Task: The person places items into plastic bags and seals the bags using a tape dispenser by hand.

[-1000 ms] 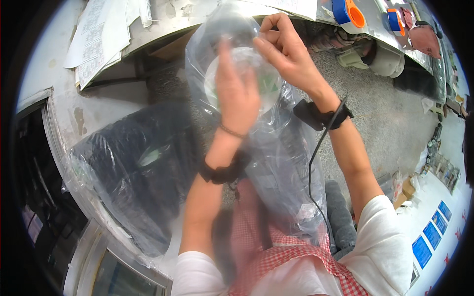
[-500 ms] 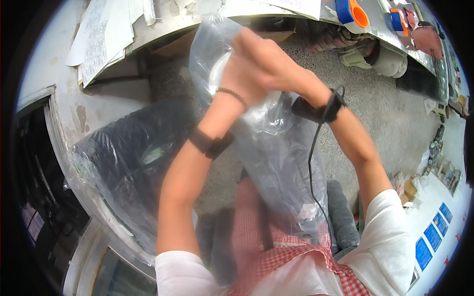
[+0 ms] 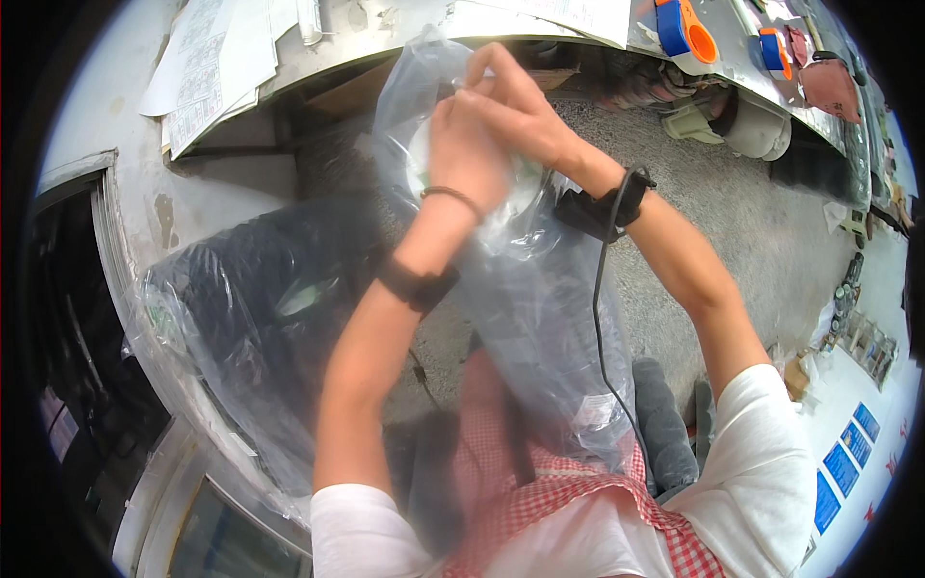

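Holding a clear plastic bag (image 3: 540, 318) up in front of the chest, both hands meet at its upper end. The left hand (image 3: 465, 154) has its grip closed on the bag's top, the back of the hand toward the camera, with a thin dark bracelet and a black strap on that forearm. The right hand (image 3: 515, 116) lies against the left one, just above and to the right of it, its fingers pinched shut on the film at the bag's mouth; a black wrist device (image 3: 602, 207) with a cable hanging from it sits on the right wrist. Inside the bag, behind the hands, a pale round thing shows dimly; what it is cannot be told. The bag hangs down from the hands to the red-checked apron (image 3: 578, 501). Left of the bag, a larger plastic-wrapped dark bundle (image 3: 241, 318) lies low. Above the bag runs a tabletop (image 3: 405, 24) with papers (image 3: 207, 63) and a blue-and-orange tape dispenser (image 3: 686, 29).
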`<state>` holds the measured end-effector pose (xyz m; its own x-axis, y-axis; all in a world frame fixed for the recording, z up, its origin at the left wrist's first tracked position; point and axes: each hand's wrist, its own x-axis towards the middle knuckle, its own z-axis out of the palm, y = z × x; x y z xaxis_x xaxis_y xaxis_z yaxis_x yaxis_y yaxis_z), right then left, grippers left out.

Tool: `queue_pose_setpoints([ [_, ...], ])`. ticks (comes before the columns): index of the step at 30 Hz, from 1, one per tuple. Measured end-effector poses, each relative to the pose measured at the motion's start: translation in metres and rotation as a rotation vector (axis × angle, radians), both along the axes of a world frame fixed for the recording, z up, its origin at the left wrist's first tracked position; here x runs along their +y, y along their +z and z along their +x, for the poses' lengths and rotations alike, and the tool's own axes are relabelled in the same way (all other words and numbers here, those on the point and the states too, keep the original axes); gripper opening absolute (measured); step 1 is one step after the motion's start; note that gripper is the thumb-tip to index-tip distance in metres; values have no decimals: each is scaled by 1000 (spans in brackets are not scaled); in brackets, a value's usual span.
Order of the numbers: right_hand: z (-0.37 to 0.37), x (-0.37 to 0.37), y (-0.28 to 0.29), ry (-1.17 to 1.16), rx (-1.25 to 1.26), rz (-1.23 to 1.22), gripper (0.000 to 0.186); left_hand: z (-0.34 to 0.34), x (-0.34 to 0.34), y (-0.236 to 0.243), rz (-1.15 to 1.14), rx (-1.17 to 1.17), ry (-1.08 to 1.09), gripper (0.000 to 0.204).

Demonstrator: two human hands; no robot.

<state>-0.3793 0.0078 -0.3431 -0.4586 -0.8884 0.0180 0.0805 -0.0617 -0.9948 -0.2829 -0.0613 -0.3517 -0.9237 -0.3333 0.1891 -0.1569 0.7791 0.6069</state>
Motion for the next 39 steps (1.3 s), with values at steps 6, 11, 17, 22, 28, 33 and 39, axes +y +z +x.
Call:
queue_pose_setpoints([
  [6,2,-4,11,11,-147,13,22,21,-26,0,377,5,-134,27],
  [11,2,8,-1,-85,-276,24,22,56,-16,58,-453,55,-10,29],
  [17,8,7,20,6,-166,-73,23,35,-8,11,-453,-39,-11,39],
  [22,7,-9,11,42,517,-145,19,9,3,-16,-190,15,-47,19],
  [28,-4,-25,-13,219,194,61,18,12,-5,-14,-53,-96,-117,21],
  [33,-4,-25,-9,216,82,289,29,19,2,-17,192,220,97,19],
  [39,1,-28,1,198,-108,179,19,22,3,-26,289,161,97,14],
])
